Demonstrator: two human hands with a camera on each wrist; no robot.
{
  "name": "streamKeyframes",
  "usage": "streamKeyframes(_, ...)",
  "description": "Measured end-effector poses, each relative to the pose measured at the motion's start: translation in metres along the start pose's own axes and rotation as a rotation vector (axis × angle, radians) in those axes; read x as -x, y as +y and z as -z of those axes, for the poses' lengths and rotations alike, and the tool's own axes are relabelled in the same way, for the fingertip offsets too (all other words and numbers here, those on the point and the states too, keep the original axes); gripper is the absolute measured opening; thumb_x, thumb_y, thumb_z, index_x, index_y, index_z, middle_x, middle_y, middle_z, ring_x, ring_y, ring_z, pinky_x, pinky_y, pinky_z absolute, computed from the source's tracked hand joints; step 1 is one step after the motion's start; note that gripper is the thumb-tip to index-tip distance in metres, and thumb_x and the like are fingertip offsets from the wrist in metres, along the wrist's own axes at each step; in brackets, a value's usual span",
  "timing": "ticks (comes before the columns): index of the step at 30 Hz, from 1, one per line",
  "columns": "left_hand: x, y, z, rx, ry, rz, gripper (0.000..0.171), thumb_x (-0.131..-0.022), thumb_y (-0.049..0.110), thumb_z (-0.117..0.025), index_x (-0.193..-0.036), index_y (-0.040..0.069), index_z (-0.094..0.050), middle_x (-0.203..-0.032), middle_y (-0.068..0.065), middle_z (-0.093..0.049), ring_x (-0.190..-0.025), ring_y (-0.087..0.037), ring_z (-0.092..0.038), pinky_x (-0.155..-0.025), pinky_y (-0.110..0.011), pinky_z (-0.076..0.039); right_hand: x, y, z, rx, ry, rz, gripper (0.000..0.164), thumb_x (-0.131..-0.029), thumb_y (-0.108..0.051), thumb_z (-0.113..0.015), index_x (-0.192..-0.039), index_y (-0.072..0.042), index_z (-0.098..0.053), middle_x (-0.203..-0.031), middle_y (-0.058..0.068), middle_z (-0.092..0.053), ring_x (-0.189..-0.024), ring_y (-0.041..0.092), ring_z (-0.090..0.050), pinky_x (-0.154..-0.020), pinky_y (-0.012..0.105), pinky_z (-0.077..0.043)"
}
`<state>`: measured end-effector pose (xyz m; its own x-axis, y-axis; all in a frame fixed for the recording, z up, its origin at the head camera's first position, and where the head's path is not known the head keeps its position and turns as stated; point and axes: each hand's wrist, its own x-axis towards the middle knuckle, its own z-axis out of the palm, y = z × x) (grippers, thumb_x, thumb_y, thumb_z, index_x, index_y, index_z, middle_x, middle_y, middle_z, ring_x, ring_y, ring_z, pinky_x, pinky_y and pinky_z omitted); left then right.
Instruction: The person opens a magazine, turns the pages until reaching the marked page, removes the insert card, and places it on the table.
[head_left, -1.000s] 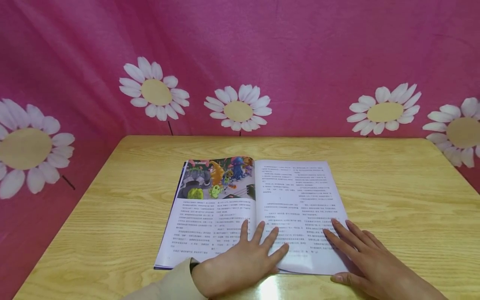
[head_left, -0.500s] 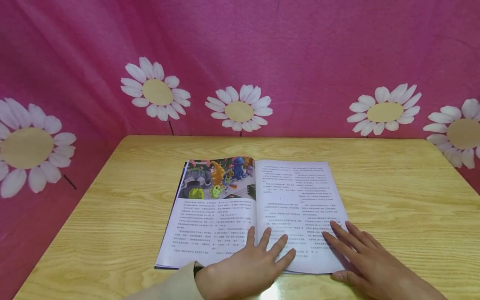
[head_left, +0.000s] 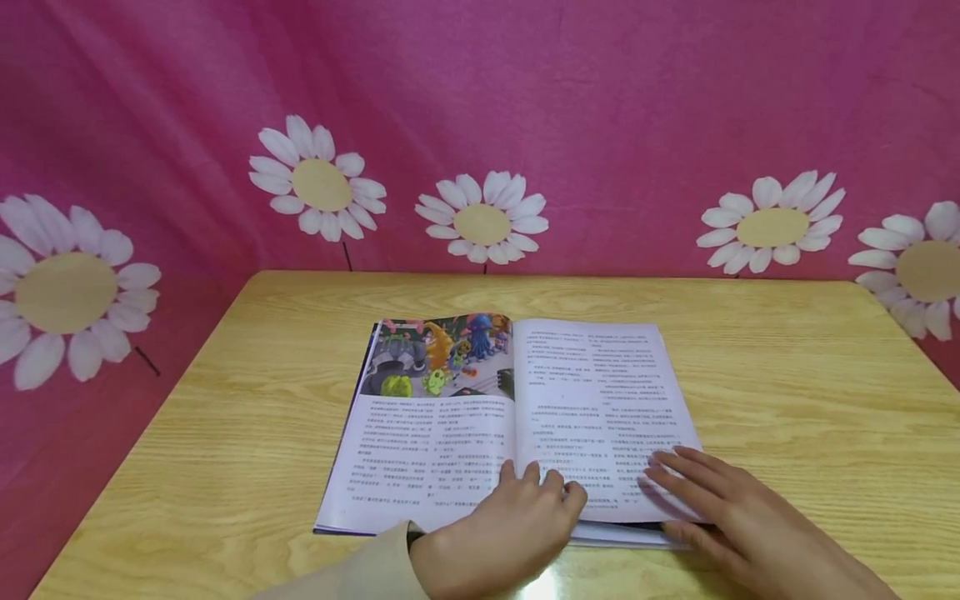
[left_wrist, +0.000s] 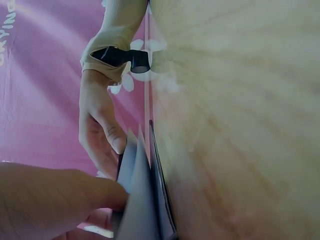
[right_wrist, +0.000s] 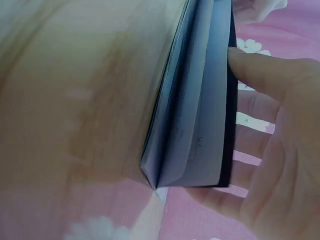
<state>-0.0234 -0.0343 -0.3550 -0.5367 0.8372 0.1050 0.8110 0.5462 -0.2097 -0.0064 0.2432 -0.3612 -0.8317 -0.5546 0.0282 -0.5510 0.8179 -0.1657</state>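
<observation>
An open magazine (head_left: 420, 442) lies on the wooden table, with a colourful cartoon picture at the top of its left page and text below. At the bottom of the fold, my left hand (head_left: 510, 525) bends its fingers over the paper; in the left wrist view its thumb (left_wrist: 107, 195) meets the page edges. My right hand (head_left: 742, 525) pinches the lower right corner, fingers on top and thumb (right_wrist: 255, 70) at the lower edge. Some right-hand pages (right_wrist: 210, 110) stand raised and fanned apart, leaving a dark gap beneath. The left fingertips are partly hidden.
Wood-grain table (head_left: 225, 400) surrounds the magazine on all sides. Behind it hangs a pink curtain (head_left: 600, 125) printed with large white daisies. A light sleeve (head_left: 360, 571) covers the left forearm.
My left hand has shifted slightly right, and its spread fingers have curled. The lower right pages have risen off those beneath, opening a gap beside my right thumb.
</observation>
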Motion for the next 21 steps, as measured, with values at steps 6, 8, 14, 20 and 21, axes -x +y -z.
streamKeyframes(6,-0.0047,0.0015,0.0021,0.022,-0.024,0.051,0.019,-0.079,0.019,-0.072,-0.091,0.015,-0.058,-0.073,0.002,-0.055,-0.063,-0.014,-0.051,-0.063,-0.036,-0.051,0.0005,0.0041,0.0049,-0.079,0.012,-0.104,0.060,-0.087,-0.056,-0.060,-0.140,-0.027,-0.053,-0.140,-0.003,-0.053,-0.127,0.030,-0.047,-0.094,0.057,-0.043)
streamKeyframes(8,-0.0049,0.0016,0.0024,0.036,-0.044,0.048,0.020,-0.078,0.017,-0.072,-0.093,0.015,-0.059,-0.076,0.002,-0.056,-0.065,-0.014,-0.052,-0.065,-0.037,-0.052,0.0004,0.0058,0.0060,-0.087,0.012,-0.119,0.061,-0.086,-0.056,-0.061,-0.138,-0.026,-0.055,-0.139,-0.001,-0.053,-0.126,0.031,-0.048,-0.093,0.059,-0.043)
streamKeyframes(14,-0.0025,0.0004,0.0037,0.067,-0.057,0.017,0.022,-0.079,0.013,-0.070,-0.097,0.016,-0.057,-0.080,0.002,-0.056,-0.066,-0.014,-0.050,-0.064,-0.034,-0.051,0.0017,0.0046,0.0089,-0.092,0.023,-0.127,0.061,-0.083,-0.062,-0.061,-0.134,-0.029,-0.059,-0.135,-0.005,-0.055,-0.121,0.027,-0.051,-0.092,0.057,-0.045)
streamKeyframes(20,-0.0003,-0.0004,0.0022,0.095,-0.002,-0.004,0.016,-0.084,0.011,-0.067,-0.095,0.015,-0.055,-0.083,0.004,-0.052,-0.068,-0.010,-0.051,-0.058,-0.026,-0.048,0.0039,0.0068,0.0104,-0.059,0.092,-0.120,0.056,-0.080,-0.040,-0.076,-0.132,-0.029,-0.060,-0.133,-0.007,-0.057,-0.121,0.024,-0.051,-0.108,0.037,-0.035)
streamKeyframes(21,-0.0001,-0.0005,0.0015,0.086,0.020,-0.009,0.015,-0.084,0.012,-0.067,-0.094,0.014,-0.055,-0.084,0.004,-0.052,-0.069,-0.010,-0.052,-0.057,-0.024,-0.047,0.0042,0.0078,0.0103,-0.044,0.118,-0.110,0.058,-0.078,-0.031,-0.079,-0.132,-0.028,-0.060,-0.133,-0.005,-0.057,-0.121,0.024,-0.051,-0.112,0.030,-0.027)
